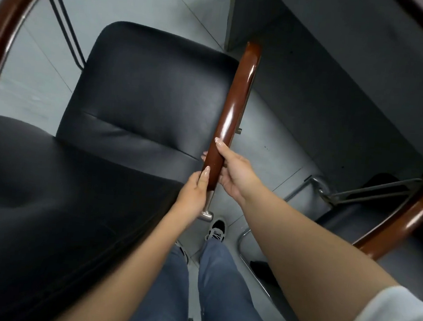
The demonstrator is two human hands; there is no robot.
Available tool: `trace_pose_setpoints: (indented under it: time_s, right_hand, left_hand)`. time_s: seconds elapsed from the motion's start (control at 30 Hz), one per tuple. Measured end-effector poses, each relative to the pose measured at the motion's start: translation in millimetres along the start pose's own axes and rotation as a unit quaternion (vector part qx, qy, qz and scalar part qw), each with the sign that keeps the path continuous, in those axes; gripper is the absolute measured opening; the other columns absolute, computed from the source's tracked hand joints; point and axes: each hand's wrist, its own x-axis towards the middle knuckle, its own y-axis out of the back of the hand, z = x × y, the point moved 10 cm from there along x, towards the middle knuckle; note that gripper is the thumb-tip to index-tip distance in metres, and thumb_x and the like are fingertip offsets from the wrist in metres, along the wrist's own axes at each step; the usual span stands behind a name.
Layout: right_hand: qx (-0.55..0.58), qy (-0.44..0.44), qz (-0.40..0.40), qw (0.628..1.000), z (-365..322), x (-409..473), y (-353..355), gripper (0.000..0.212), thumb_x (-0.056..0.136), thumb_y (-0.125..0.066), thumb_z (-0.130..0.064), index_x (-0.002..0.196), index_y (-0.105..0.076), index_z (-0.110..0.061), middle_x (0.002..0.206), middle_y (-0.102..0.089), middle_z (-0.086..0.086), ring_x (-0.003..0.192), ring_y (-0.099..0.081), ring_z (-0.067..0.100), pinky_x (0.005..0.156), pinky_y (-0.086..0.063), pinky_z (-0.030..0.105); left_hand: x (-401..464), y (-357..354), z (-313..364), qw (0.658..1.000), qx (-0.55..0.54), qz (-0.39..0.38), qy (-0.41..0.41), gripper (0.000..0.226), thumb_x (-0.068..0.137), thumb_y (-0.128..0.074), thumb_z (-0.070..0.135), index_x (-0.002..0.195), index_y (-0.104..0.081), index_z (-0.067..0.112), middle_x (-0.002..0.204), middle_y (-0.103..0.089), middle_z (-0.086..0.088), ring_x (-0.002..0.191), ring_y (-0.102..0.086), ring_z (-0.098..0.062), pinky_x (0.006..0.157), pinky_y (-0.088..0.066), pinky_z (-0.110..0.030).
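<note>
A black leather chair (144,98) fills the left and middle of the head view, its backrest nearest me. Its right armrest (238,93) is glossy brown wood on a chrome frame. My right hand (232,172) grips the near end of that armrest, thumb on top and fingers curled underneath. My left hand (195,192) holds the same end from the left side, thumb lying along the wood. The chair's left armrest (10,22) curves up at the far left.
A dark grey desk panel (341,69) stands to the right of the chair. A second chair with a brown armrest (409,221) and chrome frame sits at the right. My legs in jeans and a sneaker (216,228) stand on the grey tiled floor.
</note>
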Motion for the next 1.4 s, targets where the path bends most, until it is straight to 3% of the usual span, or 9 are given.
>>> trace_pose_setpoints:
  time_s: [0.2,0.33,0.63,0.8,0.93,1.0,1.13,1.27,1.4]
  right_hand:
    - [0.022,-0.012,0.0,1.0,21,-5,-11,0.016,0.087,-0.063,-0.026,0.092,-0.064,-0.011,0.091,-0.068,0.008,0.081,-0.066,0.015,0.082,-0.054,0.028]
    - [0.027,-0.019,0.011,0.999,33,-12,-16,0.018,0.086,-0.064,-0.028,0.095,-0.063,-0.012,0.094,-0.068,0.007,0.085,-0.065,0.015,0.079,-0.054,0.026]
    - [0.07,-0.035,0.012,0.997,72,-22,-31,0.017,0.088,-0.062,-0.025,0.096,-0.061,-0.01,0.091,-0.065,0.007,0.081,-0.063,0.014,0.077,-0.054,0.025]
    - [0.055,-0.049,0.037,0.997,90,-26,-35,0.018,0.087,-0.063,-0.026,0.098,-0.06,-0.012,0.092,-0.066,0.005,0.085,-0.062,0.015,0.086,-0.051,0.028]
    - [0.032,-0.045,0.061,0.997,90,-27,-34,0.017,0.088,-0.063,-0.029,0.093,-0.06,-0.013,0.087,-0.065,0.003,0.079,-0.062,0.013,0.079,-0.052,0.023]
    - [0.026,-0.04,0.07,0.996,89,-27,-33,0.022,0.089,-0.062,-0.03,0.1,-0.061,-0.011,0.09,-0.066,0.003,0.079,-0.063,0.013,0.076,-0.052,0.021]
    - [0.027,-0.032,0.085,0.995,93,-40,-29,0.034,0.091,-0.059,-0.027,0.118,-0.058,-0.007,0.102,-0.067,0.003,0.088,-0.065,0.012,0.076,-0.051,0.019]
    - [0.017,-0.026,0.122,0.992,101,-65,-16,0.038,0.091,-0.058,-0.026,0.124,-0.054,-0.008,0.124,-0.06,0.006,0.12,-0.054,0.018,0.102,-0.042,0.028]
    - [0.04,-0.016,0.144,0.989,116,-94,-15,0.019,0.092,-0.058,-0.026,0.105,-0.057,-0.012,0.095,-0.063,0.001,0.101,-0.058,0.017,0.095,-0.044,0.028]
  left_hand:
    - [-9,16,-9,1.0,0.005,-0.017,-0.003,0.04,0.099,-0.03,0.039,0.118,-0.052,0.012,0.096,-0.06,-0.004,0.091,-0.056,-0.018,0.082,-0.043,-0.031]
    - [-14,25,-18,1.0,0.013,-0.021,0.005,0.04,0.098,-0.03,0.041,0.118,-0.052,0.014,0.098,-0.06,-0.003,0.094,-0.056,-0.018,0.086,-0.043,-0.032]
    - [-26,49,-44,0.999,0.015,-0.046,0.013,0.041,0.098,-0.031,0.039,0.117,-0.053,0.01,0.095,-0.06,-0.005,0.092,-0.057,-0.019,0.079,-0.044,-0.027]
    - [-33,59,-58,0.998,0.004,-0.046,0.03,0.042,0.098,-0.033,0.038,0.119,-0.054,0.008,0.095,-0.06,-0.005,0.092,-0.056,-0.018,0.076,-0.043,-0.024]
    - [-36,62,-57,0.999,-0.008,-0.039,0.034,0.042,0.098,-0.034,0.038,0.12,-0.055,0.01,0.103,-0.061,-0.005,0.095,-0.056,-0.016,0.081,-0.042,-0.026]
    - [-40,61,-54,0.998,-0.021,-0.038,0.037,0.038,0.099,-0.033,0.037,0.118,-0.055,0.013,0.104,-0.059,-0.002,0.092,-0.054,-0.011,0.079,-0.042,-0.022]
    - [-46,62,-55,0.997,-0.021,-0.048,0.049,0.047,0.1,-0.027,0.042,0.137,-0.043,0.019,0.131,-0.051,-0.001,0.121,-0.045,-0.013,0.098,-0.031,-0.023]
    - [-65,67,-51,0.998,-0.019,-0.044,0.034,0.047,0.101,-0.026,0.037,0.141,-0.037,0.015,0.143,-0.043,-0.005,0.132,-0.037,-0.016,0.096,-0.026,-0.021]
    - [-87,76,-52,0.998,0.016,-0.051,0.016,0.046,0.101,-0.029,0.036,0.14,-0.039,0.014,0.144,-0.042,-0.006,0.133,-0.037,-0.018,0.098,-0.028,-0.023]
